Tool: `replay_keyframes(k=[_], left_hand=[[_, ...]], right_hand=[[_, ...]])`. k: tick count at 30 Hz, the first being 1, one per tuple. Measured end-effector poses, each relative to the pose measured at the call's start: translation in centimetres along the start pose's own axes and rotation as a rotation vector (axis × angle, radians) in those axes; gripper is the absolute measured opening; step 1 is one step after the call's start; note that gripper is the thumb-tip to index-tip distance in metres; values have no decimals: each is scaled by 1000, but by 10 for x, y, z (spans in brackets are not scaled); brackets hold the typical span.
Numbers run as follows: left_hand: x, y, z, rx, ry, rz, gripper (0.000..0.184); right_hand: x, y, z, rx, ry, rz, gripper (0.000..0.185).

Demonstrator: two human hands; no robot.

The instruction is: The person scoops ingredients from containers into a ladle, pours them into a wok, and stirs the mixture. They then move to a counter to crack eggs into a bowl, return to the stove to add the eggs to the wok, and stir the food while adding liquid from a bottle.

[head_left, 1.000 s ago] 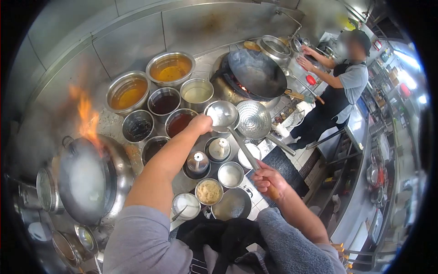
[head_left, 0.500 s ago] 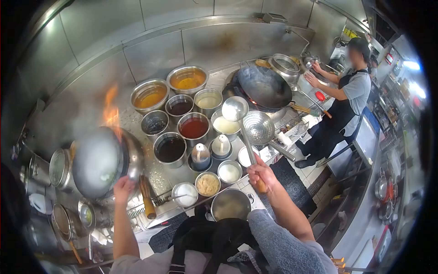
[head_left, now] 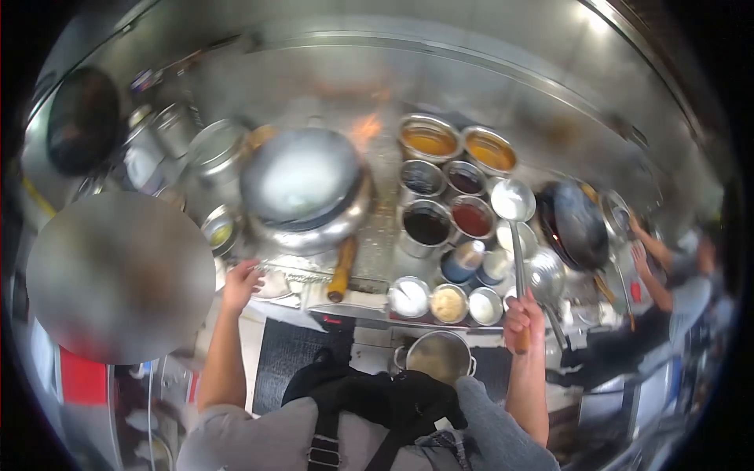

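Left hand (head_left: pixel 242 286): partly open, fingers loosely bent, nothing seen in its hold, near the counter's front edge
Right hand (head_left: pixel 525 320): closed around the ladle's wooden grip
Ladle (head_left: pixel 514 201): bowl raised beside the red sauce pot (head_left: pixel 473 218)
Wok (head_left: pixel 300 177): steaming, flame near its rim
Brush (head_left: pixel 342 271): just beside the wok

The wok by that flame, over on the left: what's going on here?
A cook at a stove holds a long ladle upright in the right hand, above the crowded counter. The left hand, seemingly holding nothing, is near the stove's front edge. Beside it, the wok looks pale and hazy inside, with a flame behind its right side. Metal containers of liquids and pastes or powders stand between it and a second wok. Another person is at the far right, blurred.
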State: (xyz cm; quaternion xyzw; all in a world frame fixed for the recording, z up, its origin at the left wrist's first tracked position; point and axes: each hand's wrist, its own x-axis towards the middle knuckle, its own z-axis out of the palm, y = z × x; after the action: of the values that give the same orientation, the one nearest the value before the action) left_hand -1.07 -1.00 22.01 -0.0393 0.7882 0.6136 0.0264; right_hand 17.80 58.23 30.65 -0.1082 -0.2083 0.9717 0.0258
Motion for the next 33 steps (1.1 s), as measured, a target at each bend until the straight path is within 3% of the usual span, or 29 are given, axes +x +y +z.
replay_keyframes(k=[2, 8, 12, 18, 20, 21, 22, 23, 24, 25, 27, 30, 32, 33], left_hand=[[-7, 2, -16, 2, 11, -26, 35], [-28, -14, -107, 16, 6, -51, 45], [-46, -41, -196, -147, 122, -85, 50], [-41, -181, -281, -141, 166, -301, 52], [-50, -252, -295, -137, 39, -430, 55], [-54, -321, -308, 21, -174, -294, 56], [-65, -333, -309, 229, -223, -339, 53], [-74, -358, -310, 254, -262, -531, 47], [-78, -383, -321, -110, -331, -815, 53], [-82, -405, -332, -406, -332, -1132, 59], [-108, -393, -338, -11, -304, -1148, 51], [-111, -395, -359, 54, -224, -1133, 51], [-101, -387, -371, 18, -184, -1084, 51], [-94, -372, -376, -4, -136, -1025, 50]], right_hand=[[-1, 29, 45, 85, -137, 72, 16], [15, 128, 107, 418, -203, 406, 14], [21, 206, 139, 423, -147, 377, 14], [34, 299, 156, 265, -13, 347, 17], [33, 314, 165, 301, 45, 355, 17], [34, 322, 157, 274, 58, 322, 11], [37, 329, 144, 249, 73, 291, 5], [40, 344, 137, 215, 87, 269, 5], [37, 359, 153, 86, 200, 214, 17], [38, 358, 145, 192, 196, 250, 24], [41, 361, 132, 305, 192, 276, 31], [40, 370, 134, 355, 151, 195, 36], [40, 384, 144, 52, 194, 175, 38], [42, 372, 134, 183, 139, 193, 40]])
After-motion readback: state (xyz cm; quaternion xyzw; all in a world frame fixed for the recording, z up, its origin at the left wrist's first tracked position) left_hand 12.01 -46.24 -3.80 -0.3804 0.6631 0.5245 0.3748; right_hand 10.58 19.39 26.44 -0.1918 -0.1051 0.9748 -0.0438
